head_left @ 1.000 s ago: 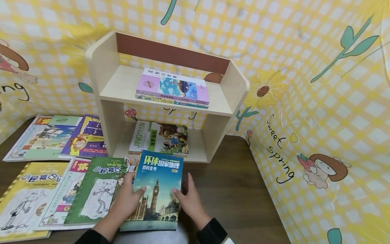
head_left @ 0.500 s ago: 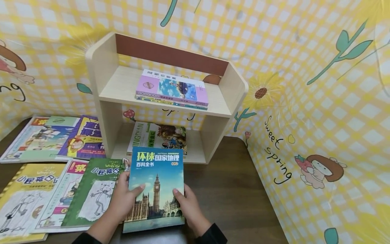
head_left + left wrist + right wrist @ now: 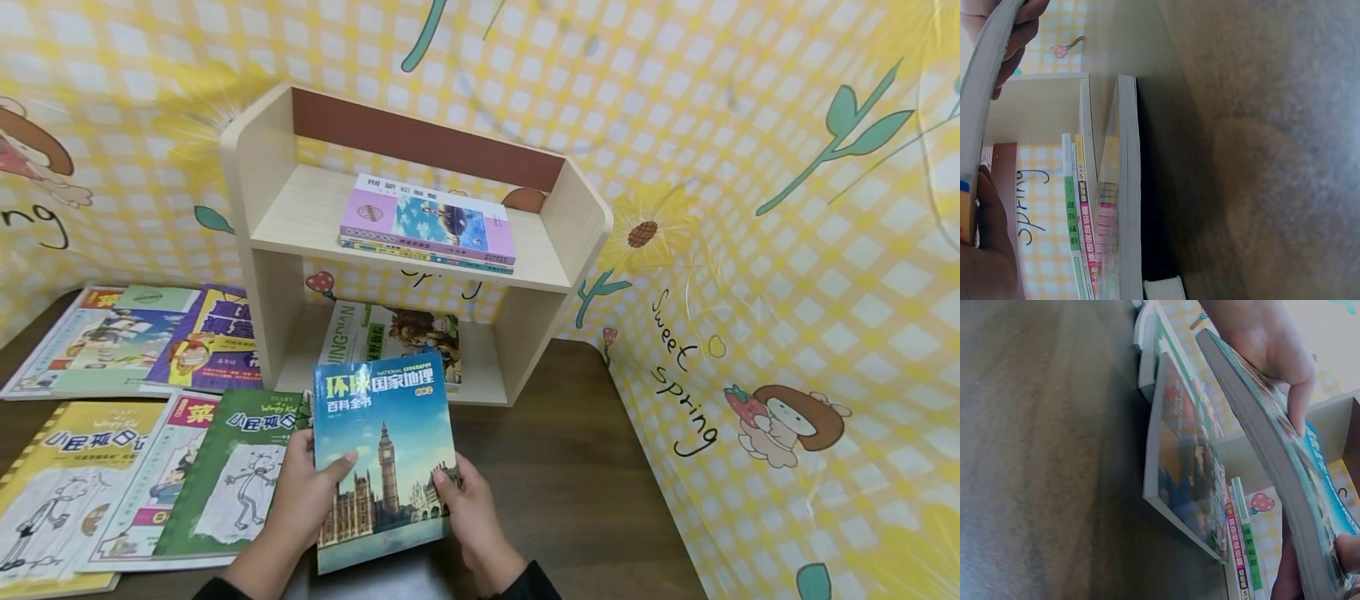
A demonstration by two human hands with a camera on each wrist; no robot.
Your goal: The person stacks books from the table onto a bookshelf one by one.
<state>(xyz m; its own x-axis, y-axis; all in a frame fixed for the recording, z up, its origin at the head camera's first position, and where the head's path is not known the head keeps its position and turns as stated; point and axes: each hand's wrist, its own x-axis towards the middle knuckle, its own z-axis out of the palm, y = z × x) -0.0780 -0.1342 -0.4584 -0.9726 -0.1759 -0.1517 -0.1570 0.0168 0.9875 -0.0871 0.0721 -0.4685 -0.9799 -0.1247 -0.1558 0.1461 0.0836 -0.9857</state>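
A blue geography book [image 3: 386, 467] with a clock tower on its cover is held in front of the shelf. My left hand [image 3: 300, 492] grips its left edge, thumb on the cover. On the opposite edge my right hand [image 3: 476, 512] holds it the same way, fingers behind. In the right wrist view the thick page edge of the geography book [image 3: 1272, 456] is raised above the table. Below it, apart from it, another book [image 3: 1175, 450] lies on the table; the head view mostly hides that one.
A two-tier wooden shelf [image 3: 270, 196] stands behind, with a stack of books [image 3: 427, 221] on top and further books [image 3: 393, 333] on its lower tier. Green [image 3: 232, 475], yellow [image 3: 67, 500] and purple [image 3: 206, 342] books lie to the left. Patterned cloth surrounds the dark table [image 3: 570, 500].
Both hands have brought the geography book slightly left and lifted it, and it now leans counterclockwise. It covers more of the book beneath. The shelf and its stacks stay put.
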